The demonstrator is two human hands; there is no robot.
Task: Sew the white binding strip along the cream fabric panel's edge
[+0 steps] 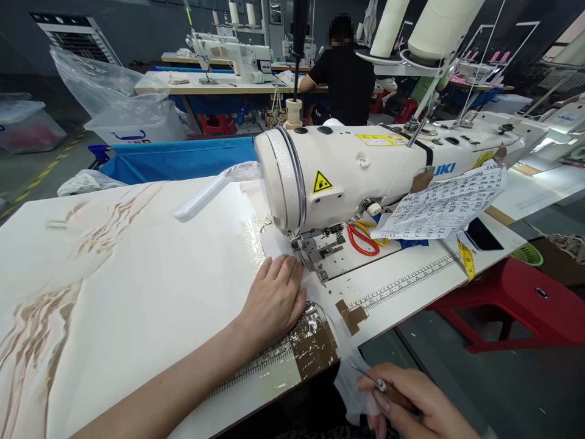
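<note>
My left hand (276, 299) lies with its fingers flat on thin white fabric (276, 244), close to the presser foot (311, 253) of a white sewing machine (338, 177). In my right hand (411, 396), at the table's front edge, is an awl (395, 393) with a wooden handle and a thin metal point. The white fabric runs from the machine over the edge and hangs down to the right hand's fingers, its lower end partly hidden. Whether those fingers also pinch it is hard to see.
Cream fabric pieces (36, 335) lie in piles at the left. Red-handled scissors (363, 241), a handwritten sheet (439, 204), a phone (482, 235) and a yellow tape measure (466, 259) are at the right. A red stool (516, 299) stands beside the table. Another person (345, 79) sits beyond.
</note>
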